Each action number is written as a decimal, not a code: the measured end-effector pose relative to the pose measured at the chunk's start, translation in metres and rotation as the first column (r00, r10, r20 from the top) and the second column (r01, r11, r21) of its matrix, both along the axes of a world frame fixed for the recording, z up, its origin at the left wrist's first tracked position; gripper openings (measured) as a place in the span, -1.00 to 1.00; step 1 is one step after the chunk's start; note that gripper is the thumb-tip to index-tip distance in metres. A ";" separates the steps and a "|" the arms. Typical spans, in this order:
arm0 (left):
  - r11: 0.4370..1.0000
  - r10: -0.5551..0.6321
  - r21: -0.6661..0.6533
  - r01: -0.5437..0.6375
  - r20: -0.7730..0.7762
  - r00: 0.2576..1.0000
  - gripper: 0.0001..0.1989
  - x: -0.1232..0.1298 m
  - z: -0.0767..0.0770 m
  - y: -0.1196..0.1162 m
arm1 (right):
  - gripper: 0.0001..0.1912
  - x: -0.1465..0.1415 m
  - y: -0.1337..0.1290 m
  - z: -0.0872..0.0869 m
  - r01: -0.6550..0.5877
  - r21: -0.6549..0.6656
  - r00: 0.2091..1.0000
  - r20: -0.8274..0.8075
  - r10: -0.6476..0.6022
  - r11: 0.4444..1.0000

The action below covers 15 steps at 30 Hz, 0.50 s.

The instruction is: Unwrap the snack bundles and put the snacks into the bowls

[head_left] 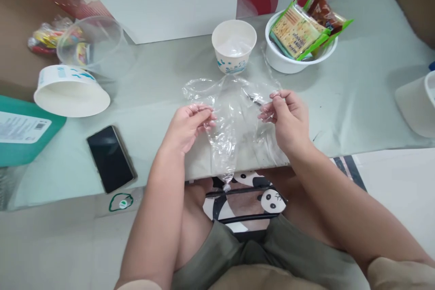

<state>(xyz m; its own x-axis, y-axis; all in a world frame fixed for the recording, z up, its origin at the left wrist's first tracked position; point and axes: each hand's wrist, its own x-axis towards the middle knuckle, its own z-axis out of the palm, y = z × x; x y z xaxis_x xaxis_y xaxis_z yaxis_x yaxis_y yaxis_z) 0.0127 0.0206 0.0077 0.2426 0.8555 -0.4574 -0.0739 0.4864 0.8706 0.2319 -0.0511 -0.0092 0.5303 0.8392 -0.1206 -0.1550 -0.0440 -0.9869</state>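
Observation:
A clear plastic bag (222, 133) hangs between my two hands over the table's front edge, its narrow knotted end pointing down toward my lap. My left hand (190, 126) pinches the bag's left side with closed fingers. On the other side, my right hand (287, 115) grips the bag between thumb and fingers. Just beyond the bag stands a paper cup (234, 50) with blue print and something clear, like thin plastic, inside. A thin dark item near my right fingertips is too small to make out.
Snack packets (299, 31) fill a white bowl (287, 67) at back right. A paper bowl (73, 95) lies on its side at left, near a clear plastic tub (102, 41). A phone (111, 158) lies at the front left. White cartons (170, 0) stand behind. A white container (416, 104) stands far right.

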 end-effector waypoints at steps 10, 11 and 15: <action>0.993 0.109 0.055 -0.105 -0.064 0.992 -0.88 -0.015 0.006 0.007 | -0.83 0.011 -0.003 0.005 -0.033 -0.059 0.998 0.049 0.036 0.998; 0.999 0.018 0.036 -0.013 -0.140 0.990 -0.87 -0.019 0.008 0.005 | -0.81 0.012 -0.003 0.006 -0.082 -0.106 0.995 0.050 0.088 0.991; 0.981 -0.186 0.007 0.196 -0.282 0.941 -0.76 -0.036 0.010 0.001 | -0.83 0.018 -0.005 0.004 -0.181 -0.165 0.979 0.069 0.194 0.969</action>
<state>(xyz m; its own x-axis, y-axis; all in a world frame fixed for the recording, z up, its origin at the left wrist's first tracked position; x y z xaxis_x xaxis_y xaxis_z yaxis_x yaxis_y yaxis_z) -0.0231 0.0213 0.0178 0.2704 0.8219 -0.5014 0.2653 0.4370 0.8595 0.2500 -0.0561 -0.0057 0.3789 0.8987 -0.2210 -0.0462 -0.2201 -0.9744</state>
